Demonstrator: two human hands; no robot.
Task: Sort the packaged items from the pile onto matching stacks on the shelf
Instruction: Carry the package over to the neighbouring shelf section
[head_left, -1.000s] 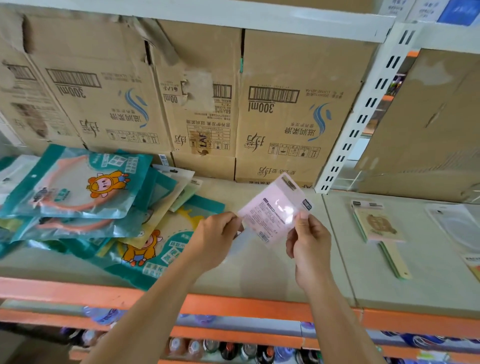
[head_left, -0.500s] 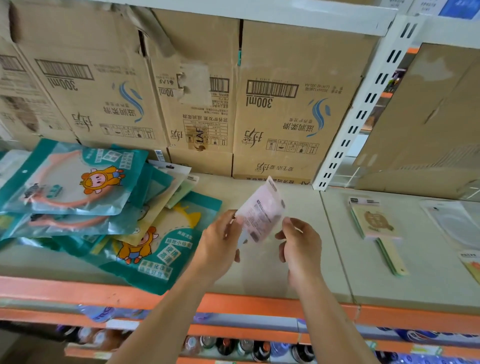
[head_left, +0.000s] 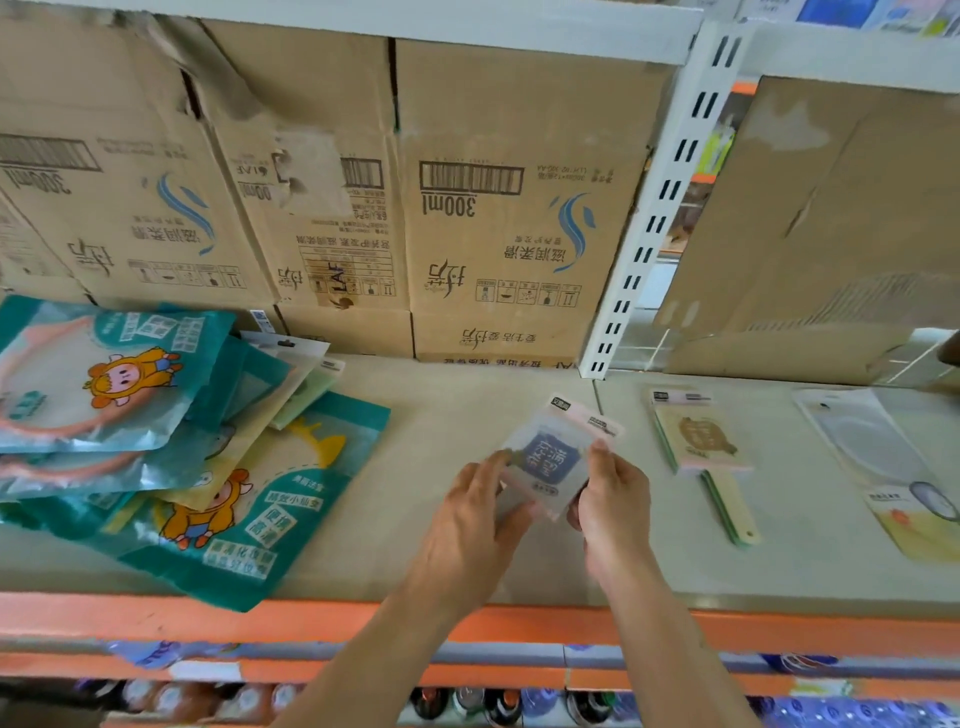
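Both my hands hold a small clear packet (head_left: 551, 457) with a pink header and a blue square label, just above the beige shelf (head_left: 431, 467). My left hand (head_left: 467, 525) grips its left edge and my right hand (head_left: 613, 509) its right edge. To the left lies the pile of teal packages (head_left: 156, 431) printed with an orange cartoon figure, mixed with beige and green packets. On the right section lie a stack of paddle-shaped packets (head_left: 701, 441) with a pink header and a clear package (head_left: 883, 457) with a round item.
Upside-down cardboard boxes (head_left: 498, 208) stand along the back of the shelf. A white slotted upright (head_left: 660, 208) divides the two sections. The shelf has an orange front edge (head_left: 311, 618); bottles (head_left: 493, 706) fill the level below.
I have turned the small packet over, from its barcode side to the blue label side, and lowered it toward the shelf. Both hands came down with it.
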